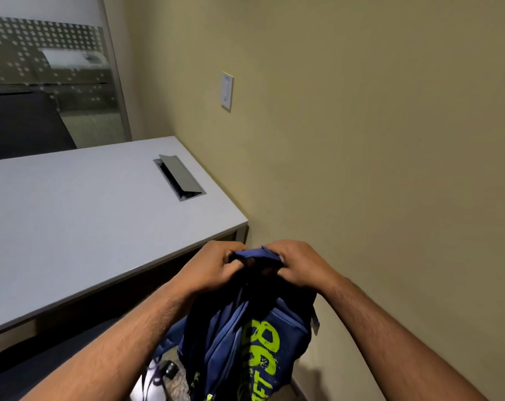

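A blue backpack (245, 340) with lime-green lettering hangs in front of me, off the right end of the desk. My left hand (213, 269) and my right hand (300, 264) both grip its blue top handle (257, 252), fingers curled round the strap from either side. The bag's lower part runs out of the frame at the bottom.
A white desk (80, 221) fills the left, with a metal cable flap (179, 176) standing ajar near its back right. A beige wall with a white switch plate (227, 91) lies to the right. A dark chair (22, 125) stands behind the desk, before a glass partition.
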`<action>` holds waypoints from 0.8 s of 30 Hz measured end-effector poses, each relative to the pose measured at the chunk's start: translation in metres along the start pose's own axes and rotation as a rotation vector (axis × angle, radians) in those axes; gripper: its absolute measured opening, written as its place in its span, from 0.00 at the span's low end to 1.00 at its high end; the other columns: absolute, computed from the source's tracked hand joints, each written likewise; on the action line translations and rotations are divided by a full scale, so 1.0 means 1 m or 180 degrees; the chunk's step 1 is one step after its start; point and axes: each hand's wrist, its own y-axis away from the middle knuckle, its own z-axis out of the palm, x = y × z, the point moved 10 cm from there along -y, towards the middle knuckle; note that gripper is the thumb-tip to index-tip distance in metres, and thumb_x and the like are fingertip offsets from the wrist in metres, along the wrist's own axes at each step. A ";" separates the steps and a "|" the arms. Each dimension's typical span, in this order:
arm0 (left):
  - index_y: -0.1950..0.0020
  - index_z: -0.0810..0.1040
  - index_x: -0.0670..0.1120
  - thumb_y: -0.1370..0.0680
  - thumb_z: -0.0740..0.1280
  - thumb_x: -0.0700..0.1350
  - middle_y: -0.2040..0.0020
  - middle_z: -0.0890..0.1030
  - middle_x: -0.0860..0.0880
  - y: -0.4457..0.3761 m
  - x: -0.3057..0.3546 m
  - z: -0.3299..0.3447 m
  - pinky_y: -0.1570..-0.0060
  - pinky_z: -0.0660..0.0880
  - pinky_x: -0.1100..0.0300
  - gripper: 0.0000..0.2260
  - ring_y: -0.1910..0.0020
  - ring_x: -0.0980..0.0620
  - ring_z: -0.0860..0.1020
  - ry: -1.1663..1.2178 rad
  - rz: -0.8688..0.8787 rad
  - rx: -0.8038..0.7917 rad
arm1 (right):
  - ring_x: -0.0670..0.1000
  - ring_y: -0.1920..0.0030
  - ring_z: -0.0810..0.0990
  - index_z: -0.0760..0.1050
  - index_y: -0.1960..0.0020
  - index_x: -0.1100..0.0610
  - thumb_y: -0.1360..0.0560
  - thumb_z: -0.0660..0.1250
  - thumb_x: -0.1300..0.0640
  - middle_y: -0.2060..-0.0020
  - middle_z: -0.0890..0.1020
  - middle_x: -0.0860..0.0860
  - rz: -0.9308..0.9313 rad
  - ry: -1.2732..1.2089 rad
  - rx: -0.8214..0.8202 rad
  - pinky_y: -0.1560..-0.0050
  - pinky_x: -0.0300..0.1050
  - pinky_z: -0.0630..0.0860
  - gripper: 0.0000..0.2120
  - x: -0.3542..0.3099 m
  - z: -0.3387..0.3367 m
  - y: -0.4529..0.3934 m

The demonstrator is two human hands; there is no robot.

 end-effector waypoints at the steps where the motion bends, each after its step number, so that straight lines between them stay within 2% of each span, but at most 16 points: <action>1: 0.46 0.85 0.53 0.24 0.65 0.54 0.54 0.87 0.56 -0.010 -0.005 -0.006 0.49 0.80 0.53 0.12 0.54 0.59 0.84 0.0006 -0.0005 0.0035 | 0.48 0.59 0.79 0.76 0.51 0.46 0.28 0.68 0.52 0.60 0.82 0.45 -0.0016 -0.0012 0.0017 0.58 0.50 0.76 0.06 0.002 -0.004 -0.011; 4: 0.46 0.85 0.54 0.24 0.66 0.55 0.54 0.86 0.58 -0.034 -0.018 -0.022 0.51 0.80 0.56 0.11 0.54 0.61 0.83 0.0035 -0.0029 0.0109 | 0.47 0.62 0.77 0.73 0.53 0.43 0.27 0.68 0.50 0.64 0.79 0.43 -0.0100 -0.0123 0.0006 0.61 0.50 0.74 0.05 0.005 -0.013 -0.040; 7: 0.49 0.84 0.55 0.21 0.70 0.53 0.56 0.86 0.60 -0.055 -0.032 -0.041 0.54 0.79 0.59 0.05 0.56 0.61 0.83 0.0061 -0.0067 0.0240 | 0.48 0.60 0.79 0.75 0.50 0.44 0.26 0.69 0.51 0.64 0.80 0.42 -0.0094 -0.0255 0.0030 0.60 0.49 0.74 0.06 0.007 -0.022 -0.069; 9: 0.48 0.85 0.55 0.21 0.71 0.50 0.55 0.86 0.60 -0.069 -0.040 -0.057 0.54 0.79 0.59 0.04 0.55 0.61 0.83 0.0077 -0.0106 0.0318 | 0.50 0.58 0.80 0.79 0.49 0.48 0.27 0.69 0.53 0.62 0.82 0.44 -0.0048 -0.0241 0.0035 0.56 0.50 0.77 0.07 0.010 -0.027 -0.092; 11: 0.47 0.85 0.55 0.21 0.72 0.50 0.54 0.86 0.60 -0.083 -0.047 -0.074 0.53 0.79 0.61 0.04 0.54 0.60 0.84 0.0117 -0.0154 0.0379 | 0.54 0.58 0.81 0.81 0.50 0.50 0.26 0.70 0.54 0.60 0.83 0.48 -0.0026 -0.0167 0.0070 0.55 0.53 0.78 0.06 0.012 -0.032 -0.115; 15: 0.48 0.84 0.55 0.26 0.76 0.54 0.53 0.86 0.58 -0.112 -0.059 -0.120 0.51 0.80 0.60 0.08 0.53 0.59 0.84 0.0159 -0.0240 0.0662 | 0.55 0.60 0.81 0.80 0.52 0.50 0.25 0.70 0.49 0.62 0.83 0.49 -0.0113 -0.0151 0.0193 0.57 0.52 0.77 0.05 0.008 -0.050 -0.164; 19: 0.53 0.84 0.54 0.32 0.79 0.56 0.56 0.86 0.58 -0.137 -0.073 -0.178 0.54 0.78 0.61 0.12 0.57 0.62 0.82 -0.0050 -0.0425 0.1194 | 0.57 0.59 0.80 0.82 0.51 0.49 0.28 0.68 0.44 0.63 0.84 0.50 -0.0301 -0.0095 0.0371 0.60 0.50 0.75 0.11 -0.003 -0.076 -0.220; 22: 0.54 0.83 0.51 0.37 0.78 0.60 0.59 0.85 0.55 -0.155 -0.073 -0.229 0.56 0.77 0.65 0.18 0.60 0.64 0.80 -0.0153 -0.0524 0.1802 | 0.58 0.63 0.78 0.76 0.62 0.51 0.29 0.69 0.44 0.69 0.78 0.48 -0.0376 -0.0184 0.0691 0.68 0.47 0.65 0.11 -0.015 -0.109 -0.262; 24: 0.53 0.83 0.51 0.34 0.78 0.57 0.58 0.85 0.55 -0.172 -0.066 -0.259 0.56 0.76 0.69 0.16 0.61 0.67 0.79 -0.0264 -0.0436 0.2074 | 0.57 0.66 0.74 0.76 0.63 0.53 0.29 0.70 0.44 0.72 0.75 0.47 -0.0409 -0.0269 0.0903 0.70 0.45 0.62 0.13 -0.023 -0.136 -0.288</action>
